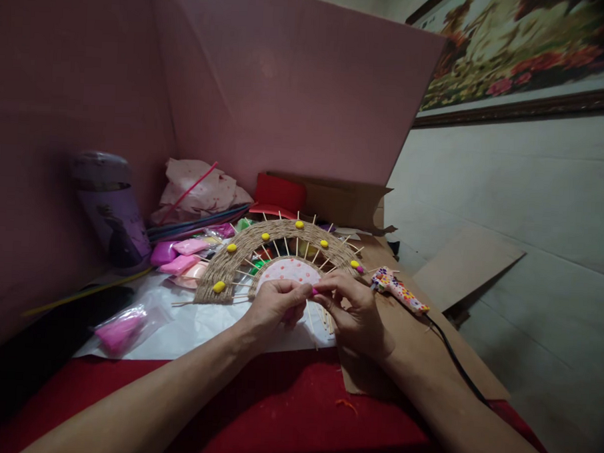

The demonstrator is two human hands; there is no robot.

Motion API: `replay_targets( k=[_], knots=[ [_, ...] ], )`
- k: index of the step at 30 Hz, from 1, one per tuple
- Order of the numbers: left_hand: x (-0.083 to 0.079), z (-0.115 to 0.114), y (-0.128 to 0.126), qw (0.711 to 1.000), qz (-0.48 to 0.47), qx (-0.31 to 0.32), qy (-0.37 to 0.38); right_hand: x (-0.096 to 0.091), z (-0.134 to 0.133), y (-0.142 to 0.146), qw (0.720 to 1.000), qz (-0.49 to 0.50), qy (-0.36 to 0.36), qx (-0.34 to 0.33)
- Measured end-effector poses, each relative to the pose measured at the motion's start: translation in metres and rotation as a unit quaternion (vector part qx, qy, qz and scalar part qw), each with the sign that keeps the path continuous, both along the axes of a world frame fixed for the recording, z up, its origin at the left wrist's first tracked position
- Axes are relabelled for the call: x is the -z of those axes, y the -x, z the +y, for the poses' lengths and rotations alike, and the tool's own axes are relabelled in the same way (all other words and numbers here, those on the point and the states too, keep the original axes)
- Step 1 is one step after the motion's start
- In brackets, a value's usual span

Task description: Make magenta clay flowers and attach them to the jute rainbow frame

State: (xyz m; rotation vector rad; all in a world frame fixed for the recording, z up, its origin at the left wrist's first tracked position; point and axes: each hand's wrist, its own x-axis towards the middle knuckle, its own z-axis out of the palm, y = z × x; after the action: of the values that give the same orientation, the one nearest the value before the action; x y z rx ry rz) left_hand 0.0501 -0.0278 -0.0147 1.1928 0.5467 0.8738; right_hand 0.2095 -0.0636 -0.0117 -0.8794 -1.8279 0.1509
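Note:
Between the fingertips of my left hand (278, 302) and my right hand (351, 309) is a small piece of magenta clay (314, 292), pinched from both sides. Just behind my hands lies a half-round fan shape (210, 266) wound with brown twine over thin wooden sticks. Yellow clay dots (265, 237) sit along its twine band, and a magenta bit touches the one at the right end. A pale dotted half-circle (290, 271) fills its centre. My right hand covers part of the fan's right end.
A patterned glue gun (402, 292) with a black cord lies on cardboard (427, 339) at right. Packets of pink clay (180, 256), a bagged pink lump (122, 329) and a purple tumbler (112, 211) are at left. A red box (281, 193) stands behind the fan.

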Motion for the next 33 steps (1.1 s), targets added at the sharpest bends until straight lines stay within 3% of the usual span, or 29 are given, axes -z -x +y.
replay_targets(
  k=[20,33],
  knots=[
    [-0.0013,-0.0005,-0.0007,0.999,-0.002,-0.020,0.033,0.0012,0.0006,-0.0031,0.999,-0.029,-0.040,0.022],
    [0.0008,0.0000,-0.0010,0.999,-0.016,0.000,0.033,-0.0018,-0.0007,-0.0020,0.998,-0.025,-0.050,0.015]
  ],
)
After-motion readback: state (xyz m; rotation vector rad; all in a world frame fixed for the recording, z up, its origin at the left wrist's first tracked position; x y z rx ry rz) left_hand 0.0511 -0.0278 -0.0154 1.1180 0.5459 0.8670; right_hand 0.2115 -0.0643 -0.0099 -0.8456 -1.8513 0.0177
